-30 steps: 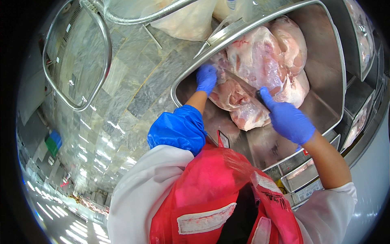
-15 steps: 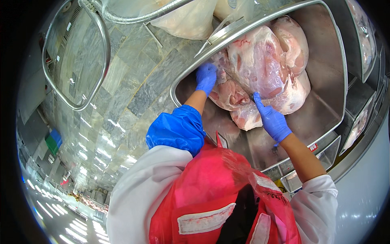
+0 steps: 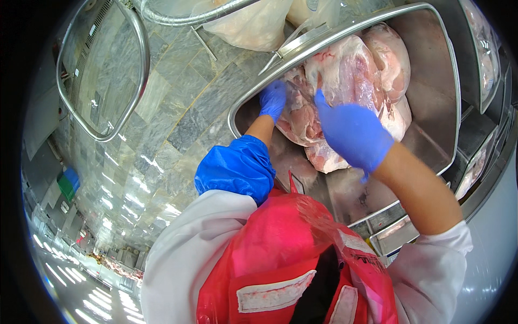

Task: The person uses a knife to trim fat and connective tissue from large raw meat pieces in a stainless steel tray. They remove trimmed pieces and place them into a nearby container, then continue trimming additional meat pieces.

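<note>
Resting in a steel tub [image 3: 431,81]: raw meat [image 3: 342,70], large pieces, heaped. Left hand [image 3: 273,100], blue-gloved: fingers closed on the raw meat's left edge. Right hand [image 3: 353,134], blue-gloved: over the nearer pieces, partly curled, one digit extended; whether it grips anything cannot be told.

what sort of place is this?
Probably a butchery or meat-processing room, judging by the big pieces of raw meat, the deep metal bin they lie in, and the grey tiled floor.
</note>
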The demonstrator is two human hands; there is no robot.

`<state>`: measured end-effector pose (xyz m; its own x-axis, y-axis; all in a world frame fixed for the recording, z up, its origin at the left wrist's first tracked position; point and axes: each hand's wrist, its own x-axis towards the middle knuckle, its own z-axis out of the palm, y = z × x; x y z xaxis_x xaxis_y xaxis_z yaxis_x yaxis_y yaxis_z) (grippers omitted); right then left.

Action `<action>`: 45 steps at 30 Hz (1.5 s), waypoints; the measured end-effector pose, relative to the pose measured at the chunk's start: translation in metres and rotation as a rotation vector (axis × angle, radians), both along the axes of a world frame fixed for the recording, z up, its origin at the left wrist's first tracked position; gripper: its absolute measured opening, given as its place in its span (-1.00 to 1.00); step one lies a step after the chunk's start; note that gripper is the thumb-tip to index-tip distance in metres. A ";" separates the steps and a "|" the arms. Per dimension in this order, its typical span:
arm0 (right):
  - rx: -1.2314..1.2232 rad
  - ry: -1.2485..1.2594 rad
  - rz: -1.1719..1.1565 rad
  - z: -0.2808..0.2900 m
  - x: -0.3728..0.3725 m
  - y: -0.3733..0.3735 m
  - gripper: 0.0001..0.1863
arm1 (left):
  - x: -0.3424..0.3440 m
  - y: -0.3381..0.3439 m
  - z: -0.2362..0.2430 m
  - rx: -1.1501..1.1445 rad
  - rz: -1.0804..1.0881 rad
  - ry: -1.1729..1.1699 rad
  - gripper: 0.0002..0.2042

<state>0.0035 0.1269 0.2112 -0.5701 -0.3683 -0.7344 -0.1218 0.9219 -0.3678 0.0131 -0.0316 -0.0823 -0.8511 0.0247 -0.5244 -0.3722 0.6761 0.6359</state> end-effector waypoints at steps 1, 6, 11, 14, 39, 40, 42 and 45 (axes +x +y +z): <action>0.017 0.001 -0.089 0.002 0.016 0.003 -0.33 | 0.000 -0.002 0.003 0.008 0.014 -0.012 -0.78; 0.048 -0.013 -0.324 0.015 0.089 0.030 -0.26 | 0.001 0.001 0.012 -0.039 0.010 0.028 -0.80; 0.039 -0.206 -0.488 0.002 0.098 0.022 -0.20 | 0.003 -0.006 0.006 -0.004 0.020 -0.008 -0.80; -0.080 -0.083 -0.543 -0.015 0.124 0.021 -0.24 | 0.001 -0.008 0.006 -0.009 -0.002 -0.009 -0.81; -0.038 -0.144 -0.375 -0.008 0.076 0.035 -0.19 | 0.005 -0.002 0.009 0.075 0.081 -0.055 -0.82; -0.011 -0.132 -0.404 -0.010 0.090 0.027 -0.18 | 0.004 -0.001 0.008 0.073 0.074 -0.040 -0.82; 0.026 -0.151 -0.453 -0.010 0.105 0.013 -0.18 | 0.004 -0.002 0.009 0.067 0.059 -0.014 -0.82; 0.040 -0.148 -0.558 -0.019 0.132 -0.003 -0.21 | 0.002 -0.003 0.011 0.088 0.050 0.001 -0.82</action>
